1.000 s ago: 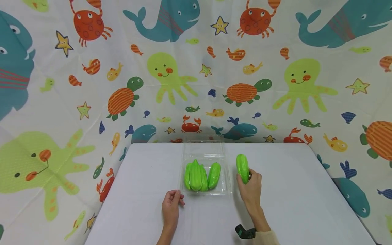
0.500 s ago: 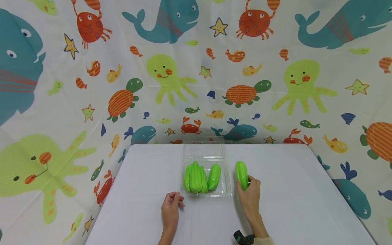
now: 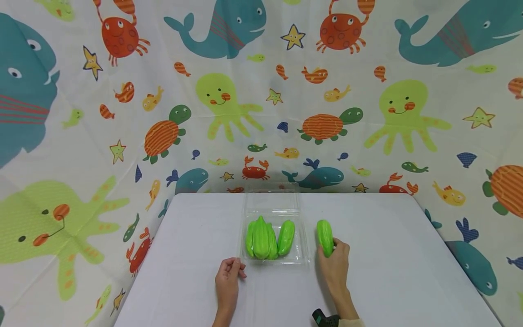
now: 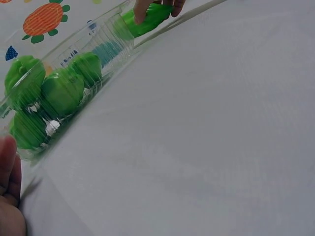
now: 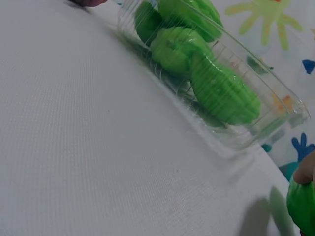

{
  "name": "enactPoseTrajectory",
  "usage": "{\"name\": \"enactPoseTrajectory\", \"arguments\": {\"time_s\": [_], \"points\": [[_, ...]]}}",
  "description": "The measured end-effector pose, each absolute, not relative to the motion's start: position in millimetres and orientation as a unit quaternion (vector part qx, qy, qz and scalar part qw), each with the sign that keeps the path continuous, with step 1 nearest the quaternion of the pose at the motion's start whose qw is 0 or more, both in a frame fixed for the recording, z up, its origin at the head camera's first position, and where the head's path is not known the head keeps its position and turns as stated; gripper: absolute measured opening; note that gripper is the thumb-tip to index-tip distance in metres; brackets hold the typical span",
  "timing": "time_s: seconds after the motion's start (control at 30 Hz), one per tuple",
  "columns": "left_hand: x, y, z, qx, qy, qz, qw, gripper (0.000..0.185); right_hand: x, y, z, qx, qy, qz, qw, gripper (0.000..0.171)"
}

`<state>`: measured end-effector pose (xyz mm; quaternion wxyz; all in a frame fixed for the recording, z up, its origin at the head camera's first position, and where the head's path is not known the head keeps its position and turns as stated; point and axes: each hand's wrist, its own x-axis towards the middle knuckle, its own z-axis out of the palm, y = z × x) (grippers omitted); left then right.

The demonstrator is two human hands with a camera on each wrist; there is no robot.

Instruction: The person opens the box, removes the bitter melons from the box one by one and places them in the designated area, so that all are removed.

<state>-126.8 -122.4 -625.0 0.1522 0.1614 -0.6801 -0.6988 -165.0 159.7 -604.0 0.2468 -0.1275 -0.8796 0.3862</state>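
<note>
My right hand (image 3: 336,263) grips a bright green, cucumber-shaped vegetable (image 3: 324,234) from its near end, thumb on one side and fingers on the other. It stands just right of the clear plastic box (image 3: 303,256), low over the white table. Ridged green vegetables (image 3: 261,238) lie bunched in the box's left half, and a single smooth-looking green vegetable (image 3: 286,237) lies in the right half. At the box's front left corner, my left hand (image 3: 227,277) rests with loosely curled fingers and holds nothing; the thumb tip is close by the box wall.
The box's transparent lid (image 3: 273,200) is folded back toward the far table edge. Behind the white table (image 3: 392,263) hangs a cloth (image 3: 351,95) printed with sea animals. A dark wrist device (image 3: 324,318) is on the right forearm.
My right hand has come lower and slightly toward me with the green vegetable, beside the box. My left hand and the box stay in place.
</note>
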Motion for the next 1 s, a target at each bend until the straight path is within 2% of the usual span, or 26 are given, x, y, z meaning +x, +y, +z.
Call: {"name": "enactPoseTrajectory", "arguments": {"time_s": [0.47,1.0], "points": [[-126.4,-123.0,-626.7,0.150,-0.679,-0.702,0.153,0.022,-170.5,155.6,-610.4,-0.135,-0.906,0.350,0.193,0.054],[-126.4,-123.0,-624.9,0.154,-0.678,-0.702,0.153,0.020,-169.2,151.1,-607.3,-0.121,-0.912,0.328,0.213,0.056]]}}
